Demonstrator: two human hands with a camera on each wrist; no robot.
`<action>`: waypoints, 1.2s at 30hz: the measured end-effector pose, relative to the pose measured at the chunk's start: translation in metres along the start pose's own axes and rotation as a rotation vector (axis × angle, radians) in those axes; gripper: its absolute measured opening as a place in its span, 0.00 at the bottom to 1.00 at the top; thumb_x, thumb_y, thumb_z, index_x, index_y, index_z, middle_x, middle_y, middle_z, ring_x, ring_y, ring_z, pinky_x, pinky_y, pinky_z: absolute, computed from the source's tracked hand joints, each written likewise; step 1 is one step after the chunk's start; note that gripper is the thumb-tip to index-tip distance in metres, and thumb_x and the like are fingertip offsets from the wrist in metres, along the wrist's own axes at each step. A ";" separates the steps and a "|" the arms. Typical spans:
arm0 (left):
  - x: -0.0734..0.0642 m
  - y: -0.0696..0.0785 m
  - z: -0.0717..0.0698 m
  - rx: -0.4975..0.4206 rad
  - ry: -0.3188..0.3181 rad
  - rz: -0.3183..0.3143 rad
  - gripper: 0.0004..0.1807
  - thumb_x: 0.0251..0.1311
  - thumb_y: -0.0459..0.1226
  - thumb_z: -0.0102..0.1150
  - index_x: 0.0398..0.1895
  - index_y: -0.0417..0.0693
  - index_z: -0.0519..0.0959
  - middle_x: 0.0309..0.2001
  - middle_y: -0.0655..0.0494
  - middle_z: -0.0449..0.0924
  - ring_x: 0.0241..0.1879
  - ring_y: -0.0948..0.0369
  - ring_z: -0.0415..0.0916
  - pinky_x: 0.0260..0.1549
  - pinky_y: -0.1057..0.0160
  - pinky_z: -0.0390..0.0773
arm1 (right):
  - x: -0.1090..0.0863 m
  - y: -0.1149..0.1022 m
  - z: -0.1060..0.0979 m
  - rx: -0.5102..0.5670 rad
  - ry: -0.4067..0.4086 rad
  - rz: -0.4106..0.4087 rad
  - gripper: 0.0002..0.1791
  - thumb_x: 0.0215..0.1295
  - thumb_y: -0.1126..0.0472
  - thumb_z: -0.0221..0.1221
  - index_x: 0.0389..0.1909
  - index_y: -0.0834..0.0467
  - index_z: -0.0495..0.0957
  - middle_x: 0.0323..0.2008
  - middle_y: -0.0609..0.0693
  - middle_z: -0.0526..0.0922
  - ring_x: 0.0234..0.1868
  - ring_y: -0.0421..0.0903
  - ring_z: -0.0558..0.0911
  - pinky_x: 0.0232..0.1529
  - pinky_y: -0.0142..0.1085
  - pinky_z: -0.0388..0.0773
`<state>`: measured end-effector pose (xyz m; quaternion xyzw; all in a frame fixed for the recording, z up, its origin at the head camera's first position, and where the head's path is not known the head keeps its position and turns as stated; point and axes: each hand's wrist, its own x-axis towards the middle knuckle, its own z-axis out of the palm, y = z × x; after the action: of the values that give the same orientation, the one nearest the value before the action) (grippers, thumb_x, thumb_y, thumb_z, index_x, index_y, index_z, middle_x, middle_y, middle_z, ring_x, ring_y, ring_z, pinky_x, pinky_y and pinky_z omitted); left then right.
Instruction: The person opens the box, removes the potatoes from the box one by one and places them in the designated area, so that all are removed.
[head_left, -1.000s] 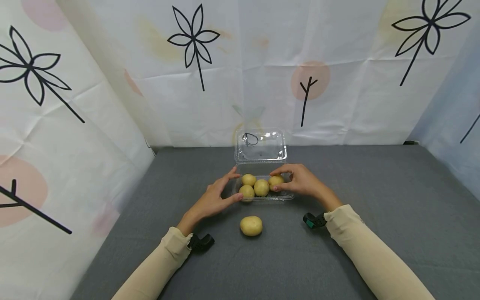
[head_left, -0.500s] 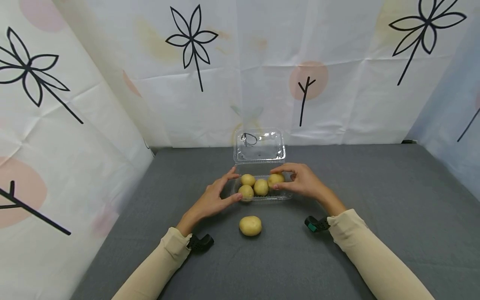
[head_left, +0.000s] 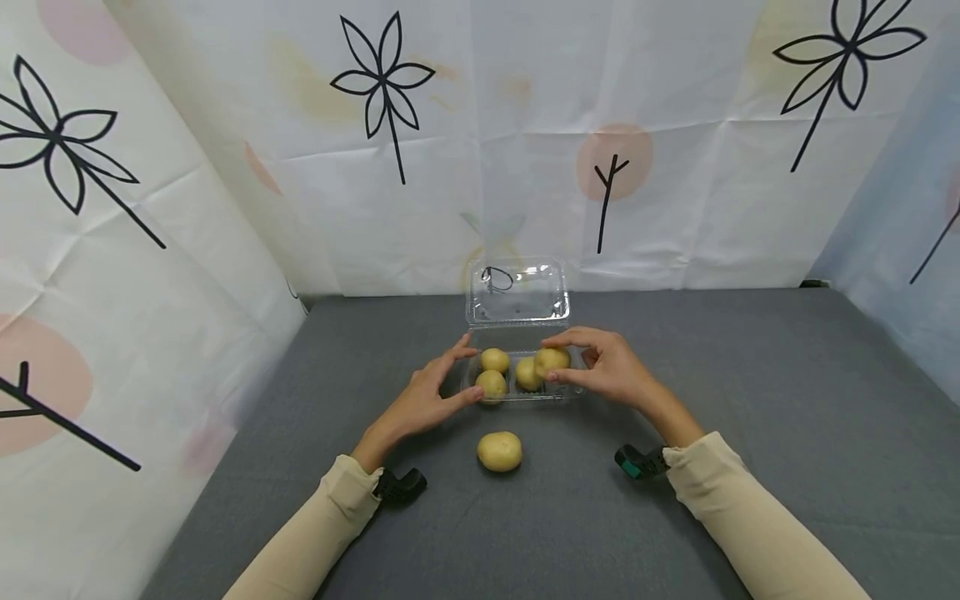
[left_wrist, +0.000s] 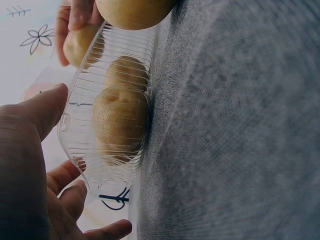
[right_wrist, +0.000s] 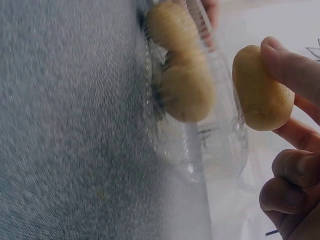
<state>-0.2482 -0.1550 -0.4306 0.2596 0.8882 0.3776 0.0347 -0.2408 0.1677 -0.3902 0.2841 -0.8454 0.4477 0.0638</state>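
A clear plastic clamshell container [head_left: 545, 398] stands on the table with its lid [head_left: 517, 292] raised behind it. My left hand [head_left: 433, 396] holds its left end, thumb at the near rim and a fingertip at the far side. My right hand [head_left: 611, 364] pinches a potato [right_wrist: 262, 90] between thumb and fingers, above the container's right part. Three potatoes lie inside: a back-left potato [head_left: 495, 360], a front-left potato [head_left: 491, 385] and a middle potato [head_left: 528, 374], partly covered by the held one. Another potato [head_left: 499, 452] sits on the table in front.
The table has a grey cloth [head_left: 720, 367]. White patterned fabric [head_left: 517, 192] hangs behind it and at both sides. Both wrists carry a dark strap device, the left device [head_left: 401, 486] and the right device [head_left: 641, 461].
My right hand has raised its potato slightly. The middle potato has shifted right, leaving a gap beside the two left ones. My left hand stays in place on the container.
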 end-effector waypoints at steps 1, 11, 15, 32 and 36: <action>0.000 0.000 0.000 0.002 0.000 0.001 0.36 0.70 0.55 0.58 0.78 0.60 0.62 0.83 0.67 0.43 0.80 0.47 0.50 0.68 0.23 0.46 | -0.001 -0.002 0.000 0.005 0.002 -0.007 0.25 0.55 0.60 0.76 0.55 0.58 0.85 0.52 0.54 0.86 0.16 0.34 0.59 0.19 0.29 0.61; 0.000 0.001 0.000 0.005 -0.001 -0.005 0.36 0.70 0.56 0.58 0.78 0.61 0.62 0.83 0.67 0.43 0.80 0.47 0.50 0.68 0.24 0.47 | -0.007 -0.015 0.006 0.078 -0.028 -0.089 0.24 0.55 0.62 0.76 0.55 0.58 0.85 0.48 0.49 0.87 0.17 0.33 0.59 0.20 0.30 0.61; 0.000 0.002 -0.001 0.007 0.005 0.007 0.36 0.70 0.55 0.58 0.77 0.59 0.62 0.83 0.65 0.44 0.80 0.46 0.51 0.67 0.23 0.48 | -0.010 -0.020 0.009 0.102 -0.041 -0.138 0.24 0.54 0.63 0.76 0.54 0.59 0.85 0.48 0.51 0.87 0.17 0.34 0.59 0.20 0.30 0.61; 0.000 0.002 0.000 0.008 0.013 -0.005 0.36 0.69 0.56 0.59 0.77 0.61 0.63 0.83 0.68 0.44 0.80 0.48 0.51 0.68 0.25 0.48 | -0.015 -0.026 0.023 0.184 -0.104 -0.265 0.24 0.52 0.68 0.75 0.53 0.61 0.85 0.51 0.57 0.87 0.18 0.33 0.58 0.20 0.27 0.60; -0.001 0.002 0.000 0.006 0.010 -0.002 0.36 0.69 0.56 0.59 0.77 0.62 0.62 0.83 0.68 0.44 0.80 0.48 0.51 0.68 0.25 0.48 | -0.016 -0.028 0.026 0.197 -0.124 -0.250 0.24 0.53 0.66 0.75 0.53 0.59 0.85 0.52 0.56 0.87 0.17 0.35 0.57 0.21 0.24 0.60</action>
<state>-0.2470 -0.1545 -0.4291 0.2572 0.8897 0.3760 0.0299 -0.2086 0.1419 -0.3914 0.4189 -0.7580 0.4985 0.0388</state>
